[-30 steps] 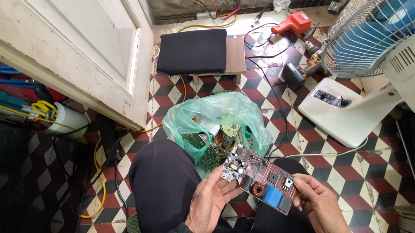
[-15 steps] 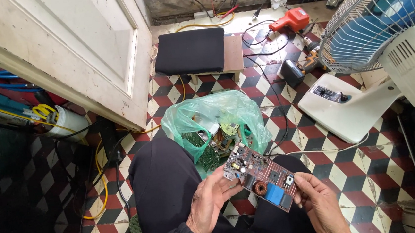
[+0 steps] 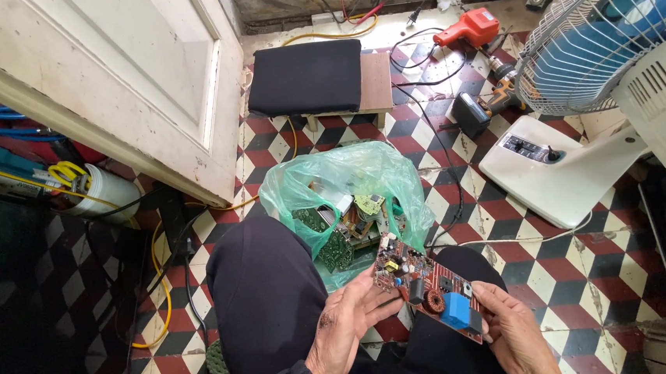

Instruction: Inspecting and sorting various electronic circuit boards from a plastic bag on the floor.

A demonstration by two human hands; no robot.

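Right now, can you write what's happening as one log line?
left hand: holds red circuit board | right hand: holds its other end | green plastic bag: open on floor, boards inside | fan: at right

Bare left hand (image 3: 349, 336) and right hand (image 3: 515, 337), dark sleeves, black trousers (image 3: 266, 293) over both legs.

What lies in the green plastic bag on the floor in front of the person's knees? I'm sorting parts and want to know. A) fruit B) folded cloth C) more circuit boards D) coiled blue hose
C: through the open mouth of the green plastic bag several green circuit boards show, while the left hand and right hand hold a red circuit board just in front of it.
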